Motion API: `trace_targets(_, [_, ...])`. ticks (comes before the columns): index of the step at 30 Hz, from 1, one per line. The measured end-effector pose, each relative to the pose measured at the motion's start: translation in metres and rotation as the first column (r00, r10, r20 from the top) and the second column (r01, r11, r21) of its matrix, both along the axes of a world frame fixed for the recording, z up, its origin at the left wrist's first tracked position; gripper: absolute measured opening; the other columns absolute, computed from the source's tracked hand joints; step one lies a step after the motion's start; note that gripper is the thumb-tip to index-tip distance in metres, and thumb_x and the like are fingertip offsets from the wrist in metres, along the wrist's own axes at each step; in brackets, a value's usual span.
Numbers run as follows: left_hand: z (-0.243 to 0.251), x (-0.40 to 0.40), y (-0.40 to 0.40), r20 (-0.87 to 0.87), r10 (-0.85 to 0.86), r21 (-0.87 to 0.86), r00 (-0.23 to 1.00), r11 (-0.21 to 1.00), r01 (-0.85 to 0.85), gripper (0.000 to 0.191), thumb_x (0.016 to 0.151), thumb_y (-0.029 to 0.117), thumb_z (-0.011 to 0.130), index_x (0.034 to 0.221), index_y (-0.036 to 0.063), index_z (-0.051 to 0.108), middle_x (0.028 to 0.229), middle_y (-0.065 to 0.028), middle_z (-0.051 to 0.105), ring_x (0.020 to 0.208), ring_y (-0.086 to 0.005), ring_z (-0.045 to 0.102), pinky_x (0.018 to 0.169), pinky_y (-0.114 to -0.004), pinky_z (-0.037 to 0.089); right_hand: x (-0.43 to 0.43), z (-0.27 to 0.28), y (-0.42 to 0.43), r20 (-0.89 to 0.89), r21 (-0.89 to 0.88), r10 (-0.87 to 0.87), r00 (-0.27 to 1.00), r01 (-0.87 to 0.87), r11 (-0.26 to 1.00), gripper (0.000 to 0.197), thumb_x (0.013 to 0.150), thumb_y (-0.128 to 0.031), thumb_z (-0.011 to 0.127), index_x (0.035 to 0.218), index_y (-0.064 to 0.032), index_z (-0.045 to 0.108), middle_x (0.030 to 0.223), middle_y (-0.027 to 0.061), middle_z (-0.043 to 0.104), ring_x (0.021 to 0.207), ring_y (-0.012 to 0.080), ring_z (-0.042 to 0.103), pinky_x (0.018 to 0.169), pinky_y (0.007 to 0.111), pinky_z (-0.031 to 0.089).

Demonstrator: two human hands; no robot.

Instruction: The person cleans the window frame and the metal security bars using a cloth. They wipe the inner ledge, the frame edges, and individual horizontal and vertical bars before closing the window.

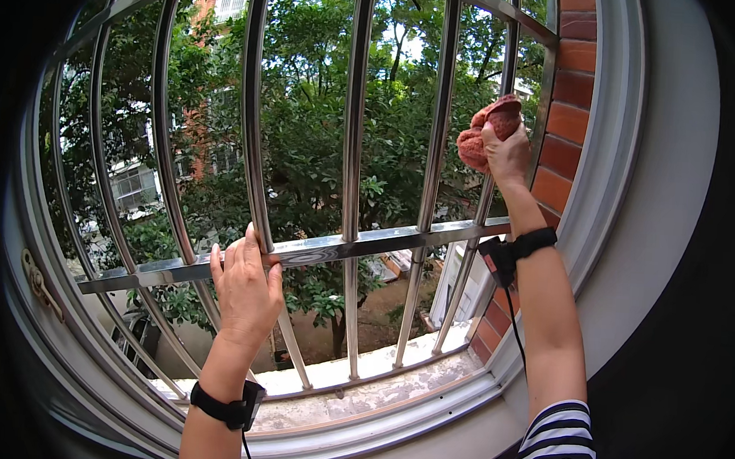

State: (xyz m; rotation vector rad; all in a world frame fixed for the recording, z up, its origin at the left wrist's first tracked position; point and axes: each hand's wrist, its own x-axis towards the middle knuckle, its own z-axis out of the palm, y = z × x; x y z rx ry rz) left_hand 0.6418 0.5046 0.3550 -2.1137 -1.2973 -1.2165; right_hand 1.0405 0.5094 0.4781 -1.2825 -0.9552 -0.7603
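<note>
A bunched reddish-brown cloth (474,149) is gripped in my right hand (510,151), up against a vertical bar (509,62) near the right end of a stainless steel window grille. My left hand (247,292) rests on the grille's horizontal rail (379,247), its fingers over the metal beside the foot of another upright bar (257,130). Whether those fingers curl around the rail's far side is hidden. Each wrist wears a black strap with a small corded box.
A white window frame (616,118) surrounds the opening, with a handle (41,287) on its left side. Red brick (569,121) lines the right edge. Below the grille runs a worn stone sill (371,404). Trees (311,114) and buildings stand outside.
</note>
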Motion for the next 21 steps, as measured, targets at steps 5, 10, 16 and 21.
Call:
trace_targets(5, [0.0, 0.0, 0.003, -0.011, 0.007, 0.002, 1.0, 1.0, -0.007, 0.065, 0.084, 0.019, 0.062, 0.138, -0.0053, 0.035, 0.119, -0.0124, 0.053, 0.121, -0.0265, 0.045, 0.113, -0.048, 0.018, -0.003, -0.102, -0.005, 0.014, -0.091, -0.029, 0.999, 0.03, 0.995, 0.058, 0.079, -0.041, 0.065, 0.11, 0.005, 0.05, 0.095, 0.0291, 0.063, 0.089, 0.0435, 0.063, 0.077, 0.047, 0.051])
trace_targets(10, [0.006, -0.001, -0.004, -0.002, 0.005, -0.06, 1.0, 0.998, -0.005, 0.064, 0.086, 0.02, 0.06, 0.138, -0.0074, 0.034, 0.121, -0.0154, 0.054, 0.121, -0.0293, 0.045, 0.113, -0.046, 0.019, -0.009, -0.084, -0.018, 0.049, -0.185, -0.011, 0.999, 0.02, 0.983, 0.058, 0.08, -0.042, 0.063, 0.11, 0.0058, 0.049, 0.096, 0.0279, 0.063, 0.09, 0.0435, 0.062, 0.079, 0.047, 0.05])
trace_targets(16, [0.006, -0.004, 0.001, -0.002, 0.0, -0.036, 1.0, 0.999, 0.0, 0.06, 0.083, 0.017, 0.064, 0.133, -0.0073, 0.042, 0.112, -0.0143, 0.059, 0.114, -0.0296, 0.051, 0.11, -0.046, 0.025, 0.0, 0.024, -0.012, 0.059, -0.122, -0.031, 0.998, 0.039, 0.992, 0.059, 0.078, -0.041, 0.067, 0.114, 0.0034, 0.05, 0.097, 0.0247, 0.065, 0.09, 0.0411, 0.064, 0.079, 0.047, 0.051])
trace_targets(21, [0.019, -0.006, -0.007, 0.024, -0.087, -0.109, 0.996, 0.99, 0.089, 0.054, 0.078, 0.014, 0.069, 0.125, -0.0061, 0.05, 0.095, -0.0107, 0.065, 0.1, -0.0301, 0.058, 0.106, -0.047, 0.031, 0.01, 0.162, -0.013, 0.046, -0.285, -0.19, 0.981, 0.195, 0.938, 0.063, 0.076, -0.051, 0.067, 0.113, 0.0001, 0.058, 0.104, 0.0219, 0.066, 0.095, 0.0373, 0.065, 0.082, 0.044, 0.053])
